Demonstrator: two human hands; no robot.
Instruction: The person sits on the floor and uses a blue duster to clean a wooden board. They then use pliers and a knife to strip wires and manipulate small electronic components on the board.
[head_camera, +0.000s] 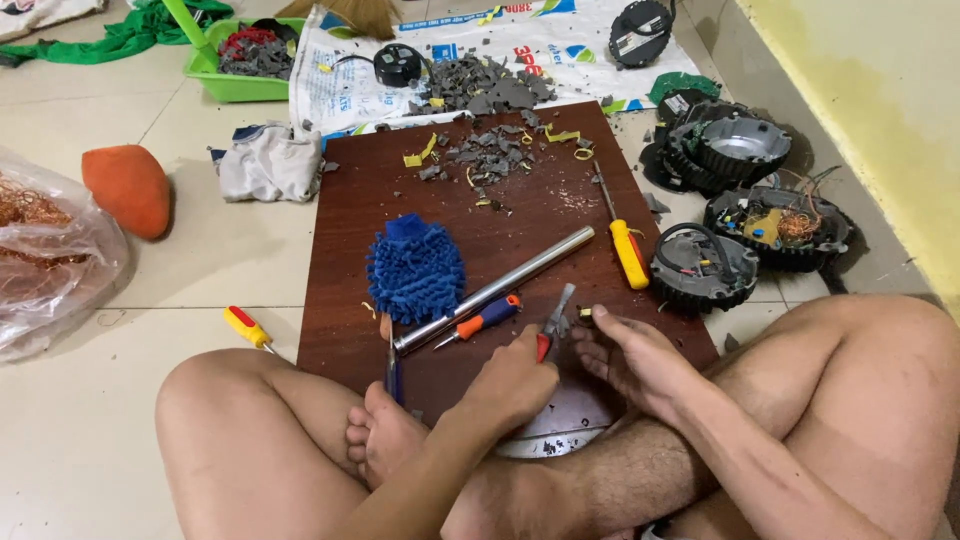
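I sit cross-legged on the floor at a dark brown board (350, 330). My left hand (515, 382) grips red-handled pliers (556, 322), jaws pointing away from me. My right hand (632, 358) is just right of the pliers, its fingertips pinching a small yellowish part (585, 313) near the jaws. A metal tube (495, 290), an orange and blue screwdriver (487, 318) and a blue fuzzy mitt (415, 268) lie left of the hands. A yellow-handled screwdriver (628, 250) lies farther up the board. A pale round plate (555, 432) shows between my legs.
Grey broken fragments (488, 152) litter the board's far end and a printed sack (470, 45). Several black round housings (705, 268) with wiring sit at the right by the wall. A red and yellow screwdriver (248, 328), an orange lump (128, 188), a bag of copper wire (45, 250), a white cloth (270, 162) and a green tray (235, 75) lie left.
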